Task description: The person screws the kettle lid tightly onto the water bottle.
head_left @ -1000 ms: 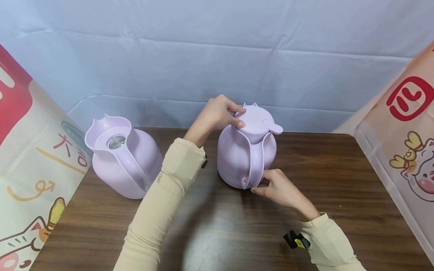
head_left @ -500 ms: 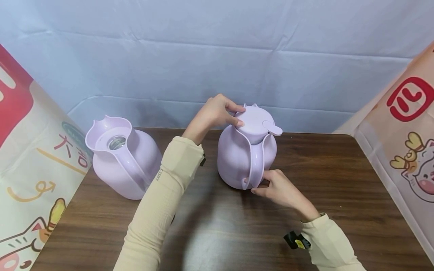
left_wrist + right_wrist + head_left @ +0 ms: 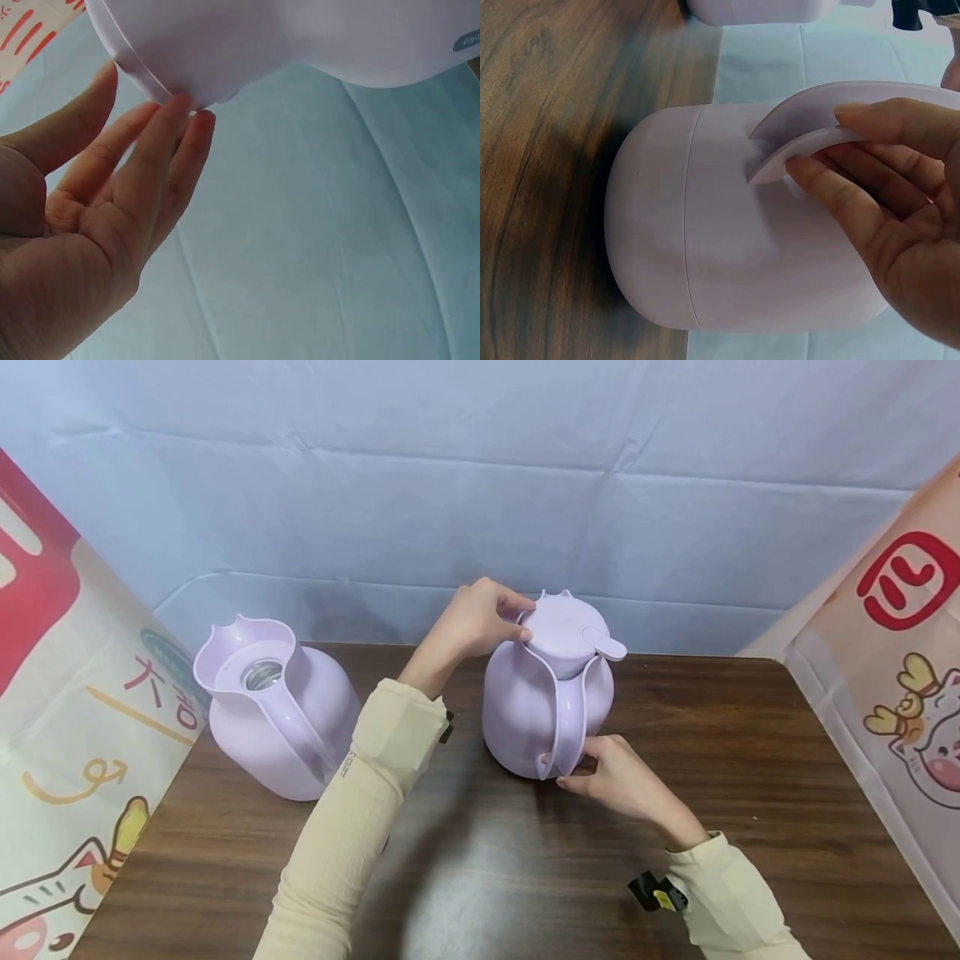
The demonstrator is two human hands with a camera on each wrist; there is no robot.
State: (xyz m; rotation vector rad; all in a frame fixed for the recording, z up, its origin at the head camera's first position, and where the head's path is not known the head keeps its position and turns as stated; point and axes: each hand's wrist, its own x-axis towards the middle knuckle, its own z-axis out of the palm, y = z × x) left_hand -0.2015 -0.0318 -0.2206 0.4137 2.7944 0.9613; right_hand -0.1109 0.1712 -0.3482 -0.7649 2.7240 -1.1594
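A lilac thermos jug (image 3: 517, 710) stands upright on the table, its round lid (image 3: 562, 625) seated in the mouth and a lever (image 3: 611, 647) sticking out to the right. At the lid's left edge, my left hand (image 3: 476, 618) touches with thumb and fingertips; in the left wrist view its fingers (image 3: 142, 165) look fairly straight. My right hand (image 3: 622, 781) pinches the lower end of the jug's handle (image 3: 570, 718), with thumb and finger around it in the right wrist view. A second lilac thermos jug (image 3: 330, 702), lidless with its glass mouth showing, stands left.
The brown wooden table (image 3: 712, 727) runs up to a pale blue cloth (image 3: 450, 468) at the back. Printed panels with cartoon figures flank it, one at the left (image 3: 45, 760) and one at the right (image 3: 892, 652). My left forearm passes close to the lidless jug.
My left hand has shifted slightly left, its thumb sliding off the lid's top to the edge. The right hand keeps its hold on the handle. Both jugs stay in place.
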